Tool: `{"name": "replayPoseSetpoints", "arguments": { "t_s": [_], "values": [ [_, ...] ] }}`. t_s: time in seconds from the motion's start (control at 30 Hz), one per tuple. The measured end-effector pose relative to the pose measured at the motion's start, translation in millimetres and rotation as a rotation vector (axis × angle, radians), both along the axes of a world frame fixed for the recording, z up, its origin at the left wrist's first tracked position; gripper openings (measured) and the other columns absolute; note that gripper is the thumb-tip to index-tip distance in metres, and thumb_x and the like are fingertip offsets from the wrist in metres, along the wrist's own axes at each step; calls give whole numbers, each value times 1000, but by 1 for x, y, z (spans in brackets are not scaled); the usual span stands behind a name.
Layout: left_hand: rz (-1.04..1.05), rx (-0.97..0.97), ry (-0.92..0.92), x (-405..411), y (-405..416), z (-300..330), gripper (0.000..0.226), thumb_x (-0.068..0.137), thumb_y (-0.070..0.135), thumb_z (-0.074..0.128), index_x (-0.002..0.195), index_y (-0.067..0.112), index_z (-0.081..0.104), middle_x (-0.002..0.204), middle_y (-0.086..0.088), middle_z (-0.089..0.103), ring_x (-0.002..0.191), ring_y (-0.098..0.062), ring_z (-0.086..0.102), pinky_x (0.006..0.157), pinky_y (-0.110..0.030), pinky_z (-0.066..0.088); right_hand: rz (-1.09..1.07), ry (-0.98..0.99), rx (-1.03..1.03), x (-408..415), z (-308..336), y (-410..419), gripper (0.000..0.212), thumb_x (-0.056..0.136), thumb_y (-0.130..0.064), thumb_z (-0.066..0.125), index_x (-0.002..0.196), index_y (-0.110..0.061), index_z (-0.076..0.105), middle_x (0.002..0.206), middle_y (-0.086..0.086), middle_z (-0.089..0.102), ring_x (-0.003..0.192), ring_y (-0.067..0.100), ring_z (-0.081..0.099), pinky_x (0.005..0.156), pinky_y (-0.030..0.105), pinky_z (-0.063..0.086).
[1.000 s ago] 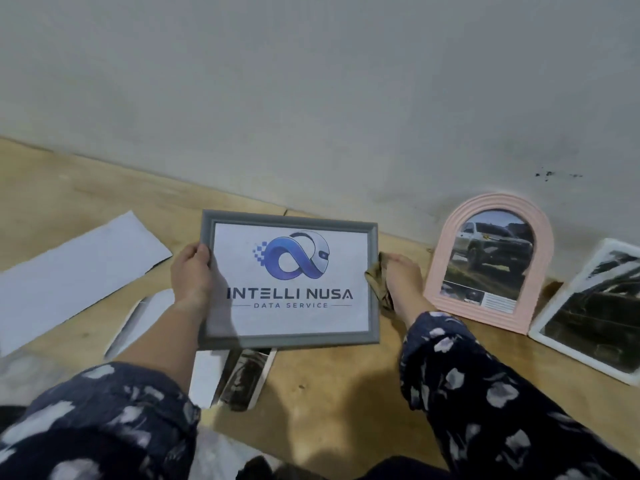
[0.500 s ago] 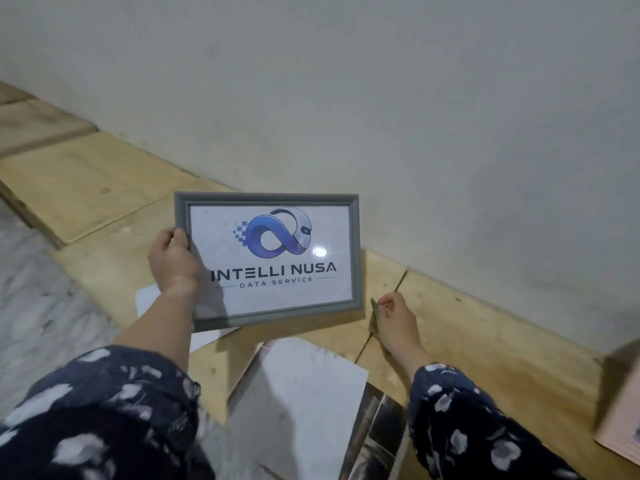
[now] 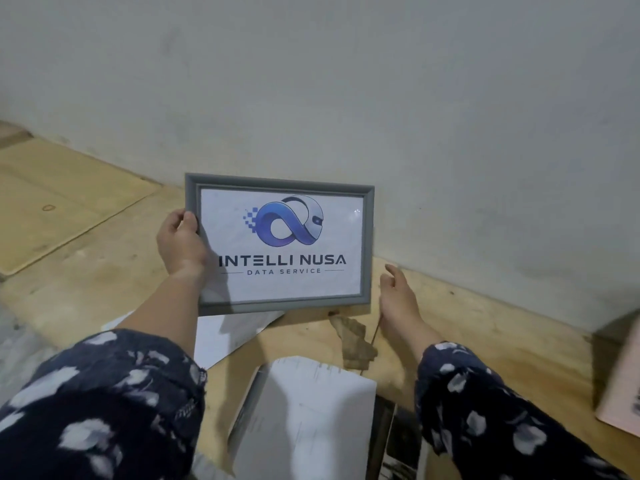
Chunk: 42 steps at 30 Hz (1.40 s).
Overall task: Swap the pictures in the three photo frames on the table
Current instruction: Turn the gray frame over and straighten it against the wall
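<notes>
item: grey rectangular photo frame (image 3: 279,244) with a white "intelli nusa data service" logo print, held upright, facing the camera, in front of the pale wall (image 3: 381,98). left hand (image 3: 181,242) grasps its left edge, thumb on the front. right hand (image 3: 398,299) is released, fingers relaxed, resting on the light wooden table (image 3: 485,341) just right of the frame, holding nothing. a crumpled brown cloth (image 3: 355,336) lies beside that hand. white paper sheets (image 3: 304,417) lie nearer the camera. corner of a pink frame (image 3: 623,393) at right edge.
</notes>
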<state>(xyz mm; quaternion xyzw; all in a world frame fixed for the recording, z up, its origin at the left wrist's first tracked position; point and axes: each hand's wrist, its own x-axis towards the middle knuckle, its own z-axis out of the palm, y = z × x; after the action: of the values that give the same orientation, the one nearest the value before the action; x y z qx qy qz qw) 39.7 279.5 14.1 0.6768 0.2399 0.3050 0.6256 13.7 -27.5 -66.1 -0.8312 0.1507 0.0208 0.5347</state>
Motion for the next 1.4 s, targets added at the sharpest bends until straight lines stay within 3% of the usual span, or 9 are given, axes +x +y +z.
{"name": "replayPoseSetpoints", "arguments": {
  "t_s": [0.1, 0.2, 0.33, 0.47, 0.63, 0.87, 1.2, 1.3, 1.4],
  "values": [
    [-84, -45, -24, 20, -35, -1, 29, 92, 7, 46, 65, 20, 46, 64, 4, 37, 60, -8, 31, 64, -30, 27, -72, -20, 0, 19, 24, -25, 39, 102, -20, 31, 137, -16, 48, 136, 3, 54, 120, 22, 52, 103, 39, 43],
    [-162, -64, -4, 35, -79, -7, 12, 93, 11, 45, 95, 22, 50, 77, 6, 49, 66, -7, 42, 65, -28, 35, -235, -46, -40, 17, 32, -62, 38, 101, -14, 34, 134, -12, 53, 135, 8, 55, 121, 28, 52, 104, 40, 43],
    [-389, 1, 73, 46, -147, -20, 14, 97, 15, 43, 107, 24, 48, 78, 2, 51, 69, -13, 47, 66, -29, 36, -483, -50, 2, -5, 21, -123, 34, 98, -9, 38, 123, -14, 60, 125, 7, 62, 111, 29, 57, 98, 40, 48],
    [-582, 6, 141, 48, -208, -30, 20, 97, 29, 48, 116, 23, 51, 105, 0, 59, 91, -18, 55, 78, -31, 40, -659, -67, 4, -28, 11, -168, 32, 98, -6, 38, 121, -15, 58, 117, 8, 62, 104, 26, 57, 95, 42, 49],
    [-696, -31, 169, 43, -259, -42, 32, 96, 32, 52, 128, 26, 49, 116, 3, 58, 102, -18, 55, 84, -30, 40, -760, -67, 19, -47, -3, -202, 37, 96, -3, 34, 123, -16, 56, 120, 10, 62, 108, 29, 58, 97, 42, 48],
    [-737, -35, 200, 47, -291, -47, 40, 97, 31, 52, 136, 25, 43, 118, 3, 55, 105, -17, 54, 94, -34, 42, -738, 13, 103, -46, -14, -223, 39, 102, -12, 31, 136, -20, 48, 134, 9, 55, 119, 29, 52, 104, 45, 42],
    [-770, 28, 206, 58, -296, -57, 50, 98, 37, 48, 144, 25, 35, 135, 2, 51, 124, -22, 50, 107, -44, 38, -515, 162, 272, -24, -1, -229, 56, 105, -24, 25, 152, -32, -4, 160, 2, 15, 144, 30, 21, 115, 41, 19],
    [-708, 173, 249, 51, -307, -56, 63, 99, 40, 42, 153, 17, 19, 156, -2, 23, 142, -23, 25, 117, -42, 22, -509, 199, 245, -32, 0, -233, 61, 105, -30, 26, 151, -30, -14, 161, 5, 11, 146, 32, 17, 117, 43, 15],
    [-545, 462, 262, 39, -317, -52, 55, 100, 37, 39, 148, 13, 25, 149, -10, 22, 135, -31, 21, 107, -49, 27, -478, 237, 170, -37, 4, -232, 63, 104, -27, 30, 152, -26, -10, 159, 8, 18, 142, 34, 25, 114, 41, 22]
  ]
}}
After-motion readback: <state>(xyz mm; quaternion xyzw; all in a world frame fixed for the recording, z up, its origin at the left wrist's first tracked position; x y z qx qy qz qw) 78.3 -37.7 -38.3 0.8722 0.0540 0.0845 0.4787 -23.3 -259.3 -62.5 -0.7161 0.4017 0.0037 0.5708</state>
